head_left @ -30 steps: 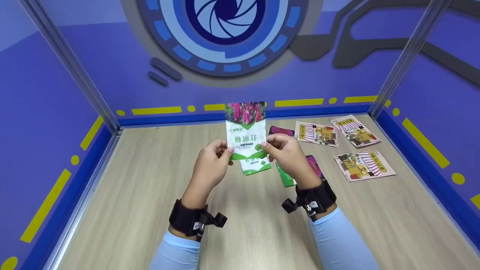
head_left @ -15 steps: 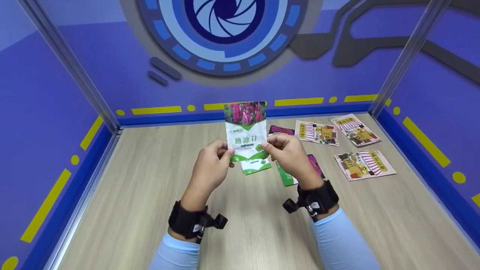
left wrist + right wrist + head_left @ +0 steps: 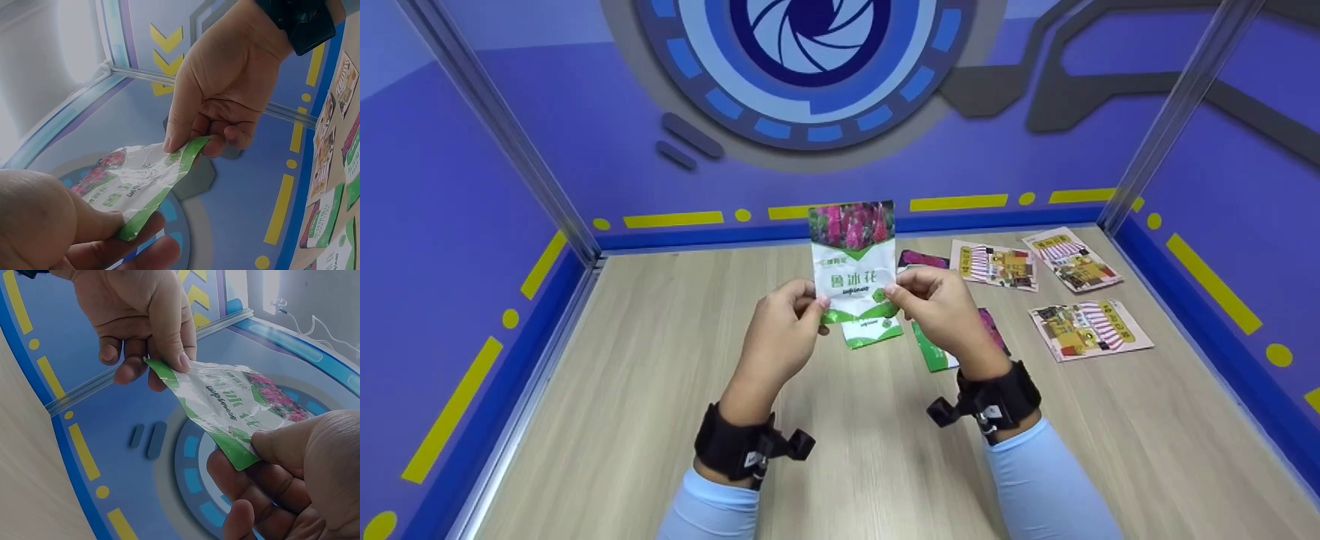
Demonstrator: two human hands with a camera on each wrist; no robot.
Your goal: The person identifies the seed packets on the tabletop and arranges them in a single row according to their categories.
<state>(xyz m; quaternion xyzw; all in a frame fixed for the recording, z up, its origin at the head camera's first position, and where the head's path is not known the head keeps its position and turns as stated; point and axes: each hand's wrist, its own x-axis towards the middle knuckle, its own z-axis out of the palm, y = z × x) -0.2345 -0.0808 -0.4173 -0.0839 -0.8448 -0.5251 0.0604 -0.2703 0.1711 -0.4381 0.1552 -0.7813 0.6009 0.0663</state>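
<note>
A white and green seed packet (image 3: pixel 851 262) with a picture of pink flowers is held up above the table, its front toward the head camera. My left hand (image 3: pixel 784 330) pinches its lower left corner between thumb and fingers. At the lower right edge my right hand (image 3: pixel 941 311) pinches it the same way. Both thumbs lie on the printed face in the left wrist view, where the packet (image 3: pixel 143 180) looks slightly creased. Below it on the table lies a similar green and white packet (image 3: pixel 872 332), partly hidden by the held one.
Two more flower packets lie partly hidden near my right hand: one packet (image 3: pixel 924 259) behind it, another packet (image 3: pixel 934 349) under it. Farther right are three pink cards with shop pictures: a card (image 3: pixel 994 266), a card (image 3: pixel 1072 260) and a card (image 3: pixel 1090 331). Blue walls enclose the table (image 3: pixel 645 420).
Both hands keep their pinch on the seed packet. It has tilted very slightly and the hands have shifted only a little; the things on the table stay where they were.
</note>
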